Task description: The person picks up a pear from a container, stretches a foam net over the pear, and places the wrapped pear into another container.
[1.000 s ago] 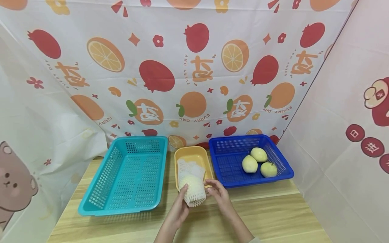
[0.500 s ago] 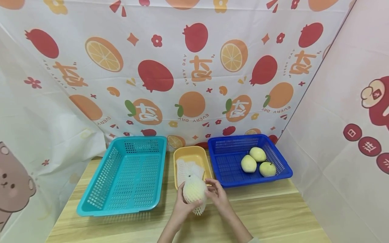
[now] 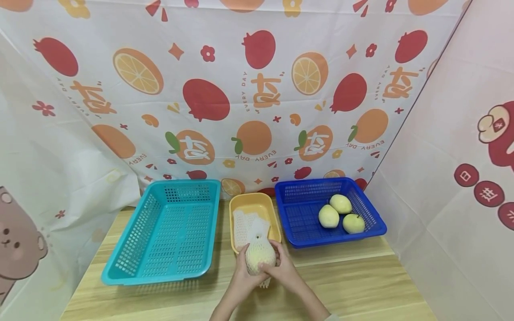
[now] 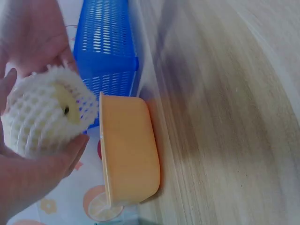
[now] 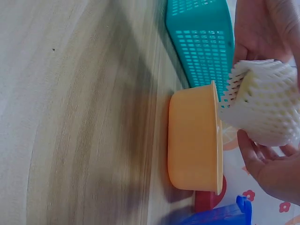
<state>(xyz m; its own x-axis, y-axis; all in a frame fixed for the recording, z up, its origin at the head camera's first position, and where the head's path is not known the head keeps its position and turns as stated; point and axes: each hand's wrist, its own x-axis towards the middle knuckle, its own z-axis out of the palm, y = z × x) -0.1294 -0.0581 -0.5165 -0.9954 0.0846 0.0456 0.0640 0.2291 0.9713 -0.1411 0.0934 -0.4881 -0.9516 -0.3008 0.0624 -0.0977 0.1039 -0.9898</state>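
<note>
A pale yellow pear [image 3: 260, 257] sits inside a white foam net sleeve [image 4: 40, 124], held in front of the small yellow tray [image 3: 260, 199]. My left hand [image 3: 244, 273] grips it from the left. From the right, my right hand [image 3: 284, 270] holds the same pear, its thumb lying across the front. The dark stem points toward the tray in the head view, and shows in the sleeve's opening in the left wrist view. A loose end of netting hangs below the hands. More white foam nets [image 3: 242, 225] lie in the tray.
To the left stands a large teal basket [image 3: 160, 280] with slotted sides. A blue basket [image 3: 305, 243] on the right holds three pears [image 3: 353, 224]. A fruit-print cloth [image 3: 257, 102] hangs behind the wooden table [image 3: 353, 285].
The pear has turned in the hands, so its stem now shows, and it is drawn slightly nearer. My right hand has moved from the sleeve's side to a hold around the pear.
</note>
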